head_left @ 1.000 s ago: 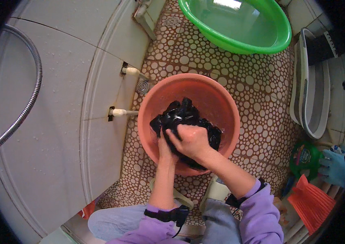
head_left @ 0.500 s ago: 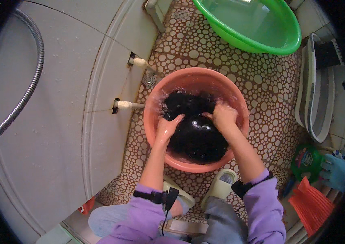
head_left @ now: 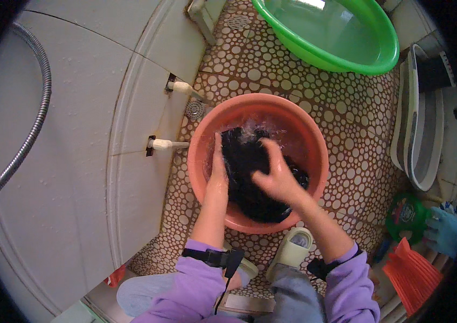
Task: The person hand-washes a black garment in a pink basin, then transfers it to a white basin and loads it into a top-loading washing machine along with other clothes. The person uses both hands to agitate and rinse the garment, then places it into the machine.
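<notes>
A wet black piece of cloth (head_left: 247,167), likely a garment, lies bunched in water inside a round orange-pink basin (head_left: 314,202). Water splashes at its far side. My left hand (head_left: 218,161) rests along the cloth's left edge, fingers stretched out and pointing away from me, palm turned toward it. Over the right part of the cloth is my right hand (head_left: 277,175), its thumb and fingers spread apart. It touches or hovers just above the fabric; I cannot tell which. The cloth's underside is hidden.
A large green basin (head_left: 341,67) with cloudy water stands at the far right. White pipe fittings (head_left: 166,144) stick out of the left panel toward the basin. Folded grey-white tubs (head_left: 420,124) lean on the right. Below them are a green container (head_left: 405,215), blue glove (head_left: 444,229) and red ribbed item (head_left: 412,274).
Both hands have loosened from gripping the cloth. My left hand has straightened along its side, and my right has moved left and nearer. The cloth has shifted and bunched differently.
</notes>
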Tool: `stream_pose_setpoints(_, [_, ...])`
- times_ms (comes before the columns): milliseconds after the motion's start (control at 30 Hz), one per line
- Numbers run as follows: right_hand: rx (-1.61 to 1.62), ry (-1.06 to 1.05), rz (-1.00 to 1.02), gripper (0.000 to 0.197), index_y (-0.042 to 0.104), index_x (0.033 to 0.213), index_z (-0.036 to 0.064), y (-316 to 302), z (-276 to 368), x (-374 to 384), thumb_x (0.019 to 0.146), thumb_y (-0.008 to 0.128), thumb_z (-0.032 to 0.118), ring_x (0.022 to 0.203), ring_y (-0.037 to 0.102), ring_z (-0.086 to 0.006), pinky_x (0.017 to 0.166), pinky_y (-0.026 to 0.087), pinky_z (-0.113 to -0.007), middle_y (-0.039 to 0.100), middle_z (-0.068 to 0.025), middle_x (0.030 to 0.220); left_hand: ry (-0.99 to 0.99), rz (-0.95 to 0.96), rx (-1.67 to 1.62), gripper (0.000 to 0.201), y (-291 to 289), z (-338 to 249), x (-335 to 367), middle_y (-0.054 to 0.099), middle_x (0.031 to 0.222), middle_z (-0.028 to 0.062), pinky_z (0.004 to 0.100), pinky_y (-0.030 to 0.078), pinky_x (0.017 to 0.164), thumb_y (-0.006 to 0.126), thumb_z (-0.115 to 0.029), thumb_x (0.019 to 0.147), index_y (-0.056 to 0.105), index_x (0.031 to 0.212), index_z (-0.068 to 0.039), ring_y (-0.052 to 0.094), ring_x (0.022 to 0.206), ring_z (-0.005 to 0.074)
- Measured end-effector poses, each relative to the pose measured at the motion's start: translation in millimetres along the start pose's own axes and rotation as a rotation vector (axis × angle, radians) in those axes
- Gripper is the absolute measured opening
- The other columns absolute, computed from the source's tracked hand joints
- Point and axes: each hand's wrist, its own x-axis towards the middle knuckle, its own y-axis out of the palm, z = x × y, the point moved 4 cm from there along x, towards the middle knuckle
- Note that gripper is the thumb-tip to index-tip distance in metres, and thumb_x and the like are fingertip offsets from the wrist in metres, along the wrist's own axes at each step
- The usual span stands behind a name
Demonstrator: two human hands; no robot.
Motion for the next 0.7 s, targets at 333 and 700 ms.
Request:
stream_pose_setpoints(333, [-0.467,-0.191,-0.215,0.025,0.056,0.092,0.0090,20,15,11,0.080,0.069,0.027,0.065,0.063,-0.0317,0.052,0.050,-0.040,0.058,-0.0124,0.083,-0.111,0.083,0.214,0.034,0,25,3,0.060,0.107,0.0042,0.0304,0.044,0.090,0.048,-0.028,0.095,0.058,0.115,-0.003,0.055,0.100,0.0145])
stream_pose_setpoints(700, [-0.716,0.445,0.177,0.072,0.044,0.132,0.0096,-11,-80,37,0.074,0.073,0.042,0.113,0.055,-0.0350,0.097,0.044,-0.045,0.055,-0.0204,0.123,0.536,-0.293,1.182,0.076,-8,26,5,0.045,0.131,0.0257,0.0426,0.035,0.102,0.074,-0.032,0.079,0.034,0.136,0.000,0.045,0.121,0.0347])
